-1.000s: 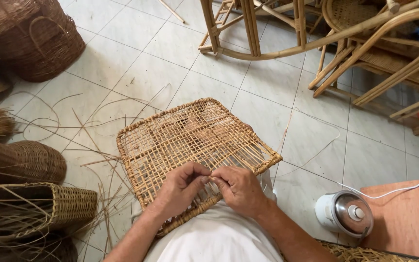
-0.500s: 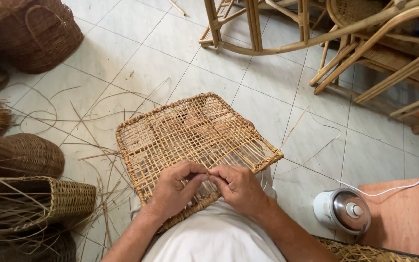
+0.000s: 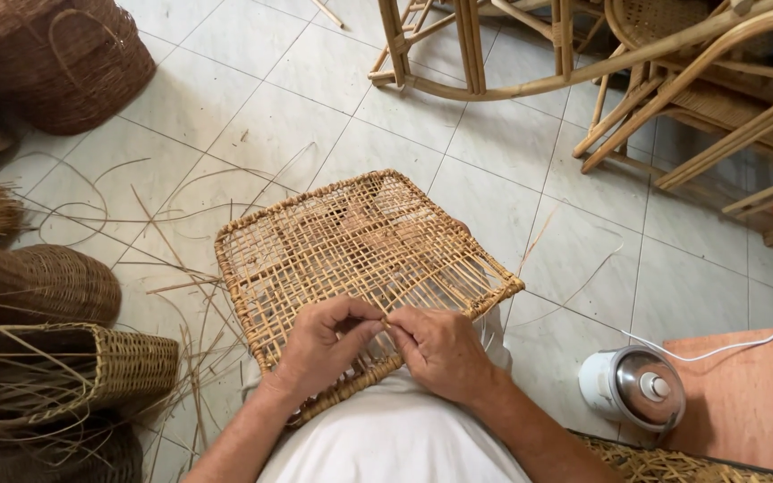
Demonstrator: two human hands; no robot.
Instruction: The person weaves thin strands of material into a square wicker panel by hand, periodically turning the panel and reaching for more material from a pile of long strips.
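A woven panel (image 3: 351, 259) lies centre frame on the floor (image 3: 252, 116), baskets (image 3: 55, 54) at left, chair frames (image 3: 673, 80) upper right, a small pot (image 3: 634, 389) lower right.

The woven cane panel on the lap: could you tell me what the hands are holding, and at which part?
Both the left hand and right hand pinch a thin cane strand near the woven panel's near edge.

Pale square floor tiles (image 3: 252, 98) are lying under everything, catching soft, even light. Beyond them, bent rattan chair frames (image 3: 673, 80) are standing at the far right, and dark woven baskets (image 3: 64, 63) are sitting at the tiles' left edge.
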